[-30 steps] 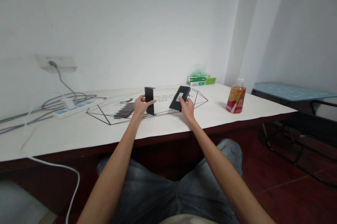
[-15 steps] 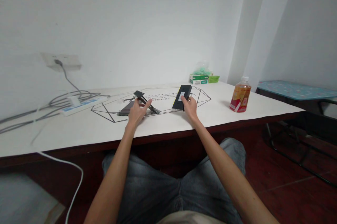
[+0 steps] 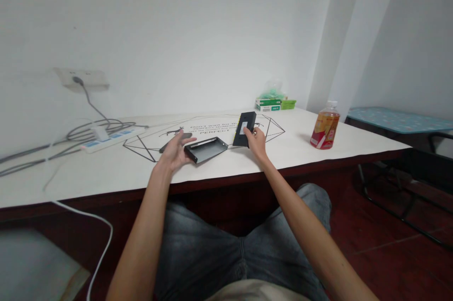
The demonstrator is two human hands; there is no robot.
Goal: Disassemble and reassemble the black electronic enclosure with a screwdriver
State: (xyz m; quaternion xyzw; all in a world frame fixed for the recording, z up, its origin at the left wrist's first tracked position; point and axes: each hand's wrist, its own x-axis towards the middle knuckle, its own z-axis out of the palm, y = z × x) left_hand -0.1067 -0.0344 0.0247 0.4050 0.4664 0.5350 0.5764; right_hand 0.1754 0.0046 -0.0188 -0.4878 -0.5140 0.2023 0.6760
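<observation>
My left hand (image 3: 173,152) is turned partly palm up, its fingers stretched and apart. It touches or nearly touches the left end of a shallow black open case (image 3: 208,151), hollow side up, near the table's front edge. Behind that hand lies a dark flat piece (image 3: 186,136), mostly covered by the fingers. My right hand (image 3: 256,142) grips a flat black box (image 3: 241,137) by its lower right side, thumb on the front beside a white label. The box is tilted upright, with a thin yellow strip along its left edge.
The white table (image 3: 116,178) bears printed lines and lettering. A drink bottle (image 3: 324,127) stands at right, green-and-white boxes (image 3: 268,104) at the back. On the left lie a power strip (image 3: 113,139) and coiled cables (image 3: 85,133). A blue-topped table (image 3: 396,119) stands beyond.
My left hand has moved slightly left and its fingers have spread. The black case, earlier tilted in that hand, now sits hollow side up. My right hand still holds the box, almost unmoved.
</observation>
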